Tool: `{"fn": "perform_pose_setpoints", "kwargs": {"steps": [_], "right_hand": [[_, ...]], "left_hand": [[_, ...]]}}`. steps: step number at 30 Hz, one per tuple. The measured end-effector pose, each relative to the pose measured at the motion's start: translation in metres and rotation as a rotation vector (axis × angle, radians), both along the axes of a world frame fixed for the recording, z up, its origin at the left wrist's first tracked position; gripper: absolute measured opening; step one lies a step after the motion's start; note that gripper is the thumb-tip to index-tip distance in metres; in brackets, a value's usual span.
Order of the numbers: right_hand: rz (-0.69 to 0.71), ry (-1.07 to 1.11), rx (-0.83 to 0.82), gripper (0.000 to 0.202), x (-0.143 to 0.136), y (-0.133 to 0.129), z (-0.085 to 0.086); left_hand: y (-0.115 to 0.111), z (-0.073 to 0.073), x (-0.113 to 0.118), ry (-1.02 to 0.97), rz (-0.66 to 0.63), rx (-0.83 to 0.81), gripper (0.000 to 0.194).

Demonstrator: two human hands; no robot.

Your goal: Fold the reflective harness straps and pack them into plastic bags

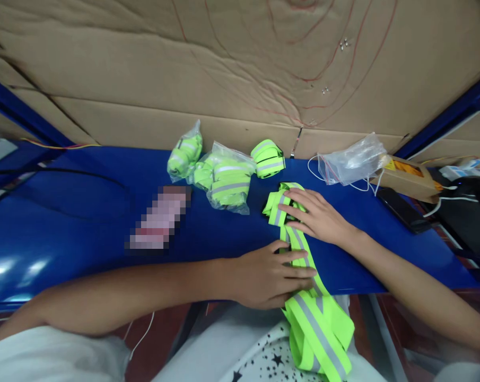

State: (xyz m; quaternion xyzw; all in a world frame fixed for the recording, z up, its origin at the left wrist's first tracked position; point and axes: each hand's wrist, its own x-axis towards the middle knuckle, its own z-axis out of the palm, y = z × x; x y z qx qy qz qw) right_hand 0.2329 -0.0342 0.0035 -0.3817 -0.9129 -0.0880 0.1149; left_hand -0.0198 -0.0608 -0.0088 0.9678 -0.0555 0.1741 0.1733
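Observation:
A neon-yellow reflective strap (319, 334) with grey stripes runs from the blue table over its front edge and down onto my lap. My left hand (267, 273) lies across the strap near the table edge, its fingers stretched out over the band. Farther up, my right hand (317, 215) rests with spread fingers on the bunched far end of the strap. What lies under both palms is hidden. Beyond my hands stand a rolled reflective strap (268, 159) and plastic bags with rolled straps inside, one bag (229, 180) in the middle and another bag (185, 153) to its left.
A pixelated flat object (158, 220) lies on the blue table (224, 233) at left. At the right are clear plastic bags (353, 159), a cardboard box (410, 178), a black phone-like object (403, 209) and white cables. A cardboard wall (144, 69) closes off the back.

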Motion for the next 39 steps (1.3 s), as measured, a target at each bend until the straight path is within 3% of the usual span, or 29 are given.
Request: {"fn": "perform_pose_setpoints", "kwargs": {"steps": [8,13,15,18,21,25,28,32,35,39], "right_hand": [[-0.346,0.207,0.064,0.044,0.011,0.009,0.006],[-0.652,0.538,0.282,0.046,0.041,0.018,0.017],[-0.696,0.598,0.274,0.048,0.048,0.018,0.018],[-0.544,0.481,-0.001,0.047,0.048,0.015,0.02],[-0.332,0.382,-0.242,0.032,0.044,0.009,0.026],[-0.201,0.517,-0.381,0.047,0.057,0.004,0.038],[-0.182,0.365,-0.459,0.053,0.074,0.006,0.036],[-0.23,0.225,-0.417,0.064,0.08,0.015,0.011],[-0.244,0.168,-0.295,0.054,0.068,0.021,-0.005],[-0.259,0.098,-0.131,0.052,0.048,0.021,-0.009]], "left_hand": [[-0.009,0.014,-0.002,0.09,-0.076,-0.037,0.038],[-0.011,0.008,-0.003,0.04,-0.12,-0.033,0.036],[-0.007,0.005,-0.004,-0.016,-0.11,-0.02,0.033],[0.002,0.003,-0.003,-0.077,-0.027,-0.045,0.029],[0.008,0.005,-0.001,-0.065,0.145,-0.061,0.027],[0.008,0.007,0.003,0.049,0.333,0.015,0.03],[0.008,0.008,0.004,0.075,0.38,0.001,0.03],[0.015,0.009,0.004,-0.001,0.408,-0.034,0.025],[0.021,0.007,0.004,-0.08,0.438,-0.088,0.02],[0.025,0.006,0.005,-0.13,0.458,-0.146,0.02]]}}
